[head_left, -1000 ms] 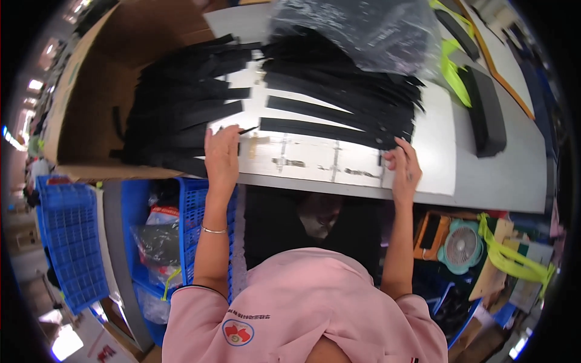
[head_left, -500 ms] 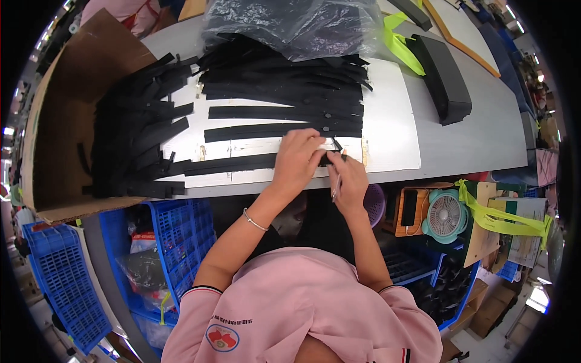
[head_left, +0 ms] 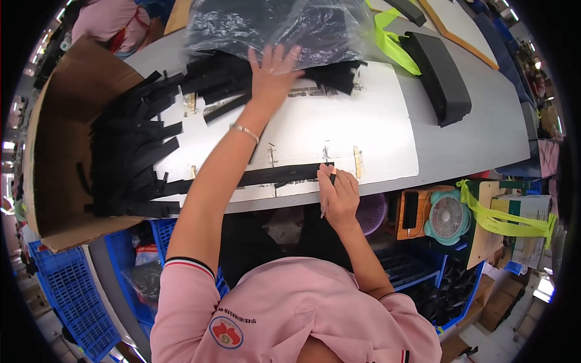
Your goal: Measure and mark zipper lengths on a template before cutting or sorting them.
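My left hand lies with its fingers spread on the pile of black fabric strips, beside the edge of a clear plastic bag. Along the near edge of the white board runs a single black strip. At its right end my right hand is closed, with fingertips against the strip. A slim pen-like tool sticks out below those fingers; its tip is hidden. Dark marks and tape patches show on the board.
An open cardboard box with more black strips stands at the left. A long black block and yellow-green ribbon lie at the right. Below the table are blue crates, a small fan and a purple basket.
My left hand has moved from the near strip to the far pile. The strips in the board's middle have shifted away and bunched up there. My right hand has come slightly nearer and left.
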A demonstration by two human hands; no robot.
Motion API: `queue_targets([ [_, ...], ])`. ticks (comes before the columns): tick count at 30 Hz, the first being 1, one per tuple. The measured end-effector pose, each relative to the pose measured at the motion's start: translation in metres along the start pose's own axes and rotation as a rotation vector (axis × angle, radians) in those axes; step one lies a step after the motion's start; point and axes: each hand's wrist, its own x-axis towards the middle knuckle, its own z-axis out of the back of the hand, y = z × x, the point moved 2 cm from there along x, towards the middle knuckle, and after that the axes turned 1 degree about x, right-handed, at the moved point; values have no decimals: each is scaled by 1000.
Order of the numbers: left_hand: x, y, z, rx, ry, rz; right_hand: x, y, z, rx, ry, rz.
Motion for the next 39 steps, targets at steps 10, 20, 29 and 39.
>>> queue_targets([
  [10, -10, 0, 9, -147, -72, -124, -14, -16, 10, -82, 29, -106],
  [20, -112, -1, 113, -412, 179, -100, -20, -21, 15, -58, 136, -152],
  [29, -267, -29, 165, -369, 325, 370, -28, -32, 15, -106, 118, -121],
  [39, -294, 11, 165, -285, 153, 453, -19, -29, 23, -155, 137, -101],
])
